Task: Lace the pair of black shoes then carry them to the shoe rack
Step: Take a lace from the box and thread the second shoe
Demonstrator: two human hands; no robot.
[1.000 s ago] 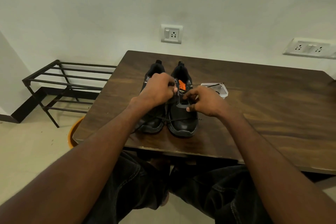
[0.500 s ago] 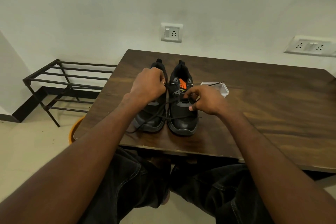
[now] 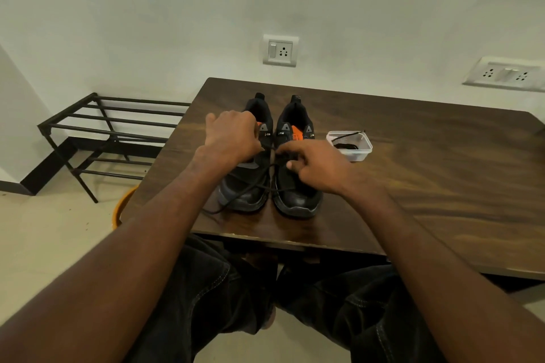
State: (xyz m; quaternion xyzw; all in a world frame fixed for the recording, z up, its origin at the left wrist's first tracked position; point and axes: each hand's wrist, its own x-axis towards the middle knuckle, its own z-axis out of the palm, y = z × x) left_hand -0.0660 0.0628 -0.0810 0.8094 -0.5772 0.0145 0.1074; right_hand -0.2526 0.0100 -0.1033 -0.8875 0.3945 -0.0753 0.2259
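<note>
- We keep both shoes [image 3: 267,174] side by side on the table [image 3: 427,174], toes near its front edge; a hard tug can drag one off
- Left hand [image 3: 231,138] curls over the lace [image 3: 244,188] at the left shoe; right hand [image 3: 317,166] pinches it between the shoes
- The slack end trails toward the table edge; we risk snagging it
- A second lace waits in the tub [image 3: 351,146]; the rack [image 3: 112,132] stands apart on the left

Black shoes [image 3: 269,162]: 2 | hands [image 3: 233,138]: 2 | clear plastic container [image 3: 351,146]: 1 | shoe rack [image 3: 112,132]: 1 | wall sockets [image 3: 280,50]: 2 | table [image 3: 427,174]: 1
</note>
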